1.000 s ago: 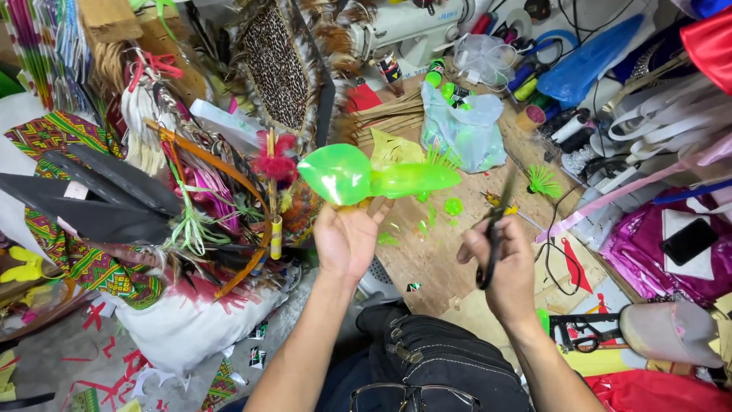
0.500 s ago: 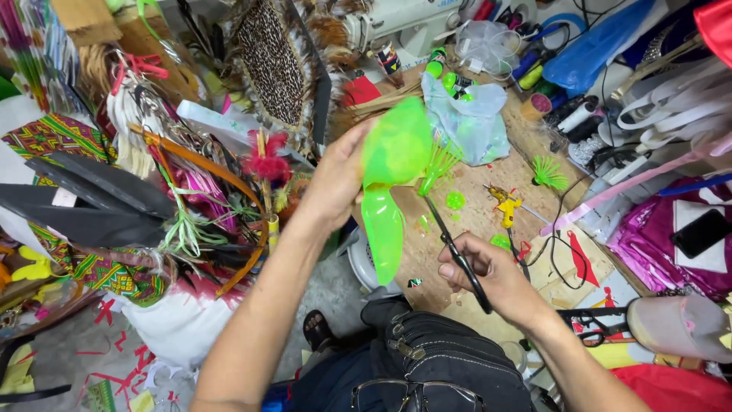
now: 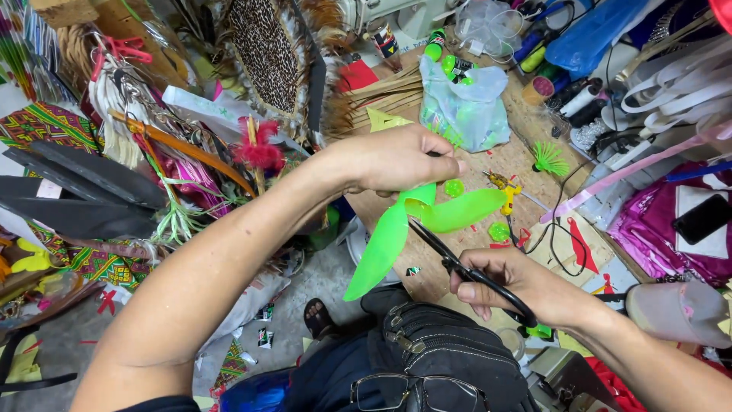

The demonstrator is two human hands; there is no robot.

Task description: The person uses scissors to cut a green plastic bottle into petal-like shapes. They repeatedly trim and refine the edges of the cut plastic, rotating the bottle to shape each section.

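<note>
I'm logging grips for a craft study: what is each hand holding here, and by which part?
The left hand grips the green plastic piece at its top end. The right hand holds black scissors by the handle loops.

A brown wooden worktable (image 3: 526,156) carries a clear plastic bag (image 3: 467,111) of green pieces near its far edge, with green bottles (image 3: 435,44) just behind it. A green fringed piece (image 3: 549,158), a yellow glue gun (image 3: 505,189) and small green scraps (image 3: 499,231) lie near the middle, black cords (image 3: 560,229) looping beside them
</note>
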